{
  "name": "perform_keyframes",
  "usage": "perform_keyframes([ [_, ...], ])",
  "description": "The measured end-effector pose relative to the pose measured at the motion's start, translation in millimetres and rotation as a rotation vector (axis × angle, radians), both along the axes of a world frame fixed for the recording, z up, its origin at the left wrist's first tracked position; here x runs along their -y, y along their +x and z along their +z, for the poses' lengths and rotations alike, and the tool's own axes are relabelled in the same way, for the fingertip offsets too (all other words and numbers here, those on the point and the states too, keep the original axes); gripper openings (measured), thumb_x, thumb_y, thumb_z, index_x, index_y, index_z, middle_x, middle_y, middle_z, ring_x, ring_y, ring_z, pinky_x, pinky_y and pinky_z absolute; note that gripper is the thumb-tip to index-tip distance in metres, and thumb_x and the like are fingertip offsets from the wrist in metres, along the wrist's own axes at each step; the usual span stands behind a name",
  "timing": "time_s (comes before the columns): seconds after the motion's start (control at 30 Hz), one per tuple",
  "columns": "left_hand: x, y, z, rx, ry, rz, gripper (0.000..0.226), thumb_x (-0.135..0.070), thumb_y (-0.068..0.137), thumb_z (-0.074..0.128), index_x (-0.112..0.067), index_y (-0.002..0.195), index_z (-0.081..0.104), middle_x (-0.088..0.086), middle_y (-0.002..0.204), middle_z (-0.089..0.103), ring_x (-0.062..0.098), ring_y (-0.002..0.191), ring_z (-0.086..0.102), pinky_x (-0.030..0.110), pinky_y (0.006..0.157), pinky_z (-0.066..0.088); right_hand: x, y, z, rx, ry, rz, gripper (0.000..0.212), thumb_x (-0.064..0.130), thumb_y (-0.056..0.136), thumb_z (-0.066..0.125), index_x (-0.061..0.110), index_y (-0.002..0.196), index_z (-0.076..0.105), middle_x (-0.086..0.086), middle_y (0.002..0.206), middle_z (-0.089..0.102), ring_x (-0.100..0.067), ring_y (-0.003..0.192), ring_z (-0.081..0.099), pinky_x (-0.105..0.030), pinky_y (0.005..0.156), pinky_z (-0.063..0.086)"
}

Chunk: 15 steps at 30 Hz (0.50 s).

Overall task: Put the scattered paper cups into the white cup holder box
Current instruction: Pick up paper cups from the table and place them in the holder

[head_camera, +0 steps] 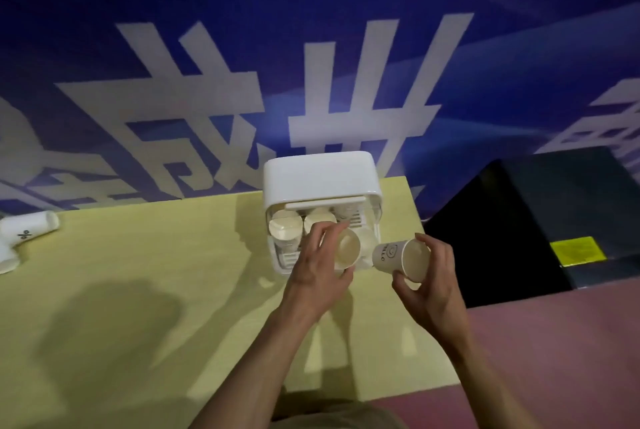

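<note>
Gripping one tapered paper cup (347, 248) each (401, 259), both hands' fingers (327, 233) curl beside the glossy rounded white box (320, 175).

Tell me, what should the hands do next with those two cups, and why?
Probably the left hand should push its cup into the white cup holder box. That cup is already at the box's open front, where other cups sit in rows. The right hand holds a second cup just off to the side, so it can wait its turn.
</note>
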State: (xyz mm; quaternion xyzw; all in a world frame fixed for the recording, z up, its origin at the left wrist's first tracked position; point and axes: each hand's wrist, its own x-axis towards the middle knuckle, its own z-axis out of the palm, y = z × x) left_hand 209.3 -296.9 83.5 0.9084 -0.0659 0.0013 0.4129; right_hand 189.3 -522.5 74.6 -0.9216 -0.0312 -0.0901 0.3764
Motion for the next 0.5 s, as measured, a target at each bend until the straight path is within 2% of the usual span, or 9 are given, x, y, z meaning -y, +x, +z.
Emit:
perform_keyframes([
  [0.07, 21.6, 8.6, -5.4, 0.005, 0.016, 0.001, 0.076, -0.013, 0.080, 0.077, -0.032, 0.145, 0.044, -0.014, 0.137, 0.040, 0.006, 0.129, 0.046, 0.010, 0.102, 0.037, 17.2, 0.0, -1.2, -0.012, 0.022, -0.025, 0.070, 0.007, 0.079, 0.083, 0.005, 0.139, 0.048, -0.004, 0.127, 0.047, 0.000, 0.110, 0.048, -0.001, 0.092, 0.036],
  [0.17, 43.8, 20.4, -16.9, 0.022, 0.080, -0.027, 0.075, -0.009, 0.080, 0.078, -0.031, 0.144, 0.044, -0.014, 0.140, 0.040, 0.006, 0.131, 0.045, 0.004, 0.101, 0.032, 37.4, -2.0, -4.8, -0.030, 0.060, -0.068, 0.070, 0.010, 0.080, 0.083, 0.009, 0.141, 0.048, -0.002, 0.131, 0.045, 0.008, 0.118, 0.046, 0.001, 0.091, 0.036],
  [0.3, 58.8, 30.2, -38.2, 0.017, 0.182, -0.049, 0.075, -0.005, 0.079, 0.078, -0.028, 0.143, 0.045, -0.010, 0.144, 0.040, 0.012, 0.135, 0.044, 0.029, 0.103, 0.048, 56.8, -6.3, -14.9, -0.061, 0.103, -0.111, 0.069, 0.010, 0.080, 0.084, 0.009, 0.140, 0.049, -0.002, 0.132, 0.044, 0.010, 0.120, 0.044, 0.000, 0.092, 0.036],
  [0.4, 63.1, 36.4, -50.6, -0.027, 0.218, -0.036, 0.077, -0.006, 0.079, 0.080, -0.028, 0.144, 0.044, -0.010, 0.145, 0.039, 0.013, 0.136, 0.045, 0.033, 0.101, 0.051, 66.4, -4.9, -21.7, -0.087, 0.124, -0.112, 0.070, 0.009, 0.081, 0.084, 0.009, 0.141, 0.049, -0.003, 0.133, 0.044, 0.009, 0.120, 0.045, -0.002, 0.095, 0.036],
  [0.5, 65.6, 43.8, -60.4, -0.061, 0.230, -0.033, 0.078, -0.008, 0.079, 0.081, -0.028, 0.144, 0.043, -0.009, 0.145, 0.039, 0.015, 0.134, 0.047, 0.037, 0.098, 0.053, 73.0, 2.0, -26.5, -0.102, 0.128, -0.079, 0.070, 0.009, 0.081, 0.083, 0.010, 0.141, 0.048, -0.003, 0.134, 0.043, 0.001, 0.120, 0.048, -0.006, 0.098, 0.038],
])
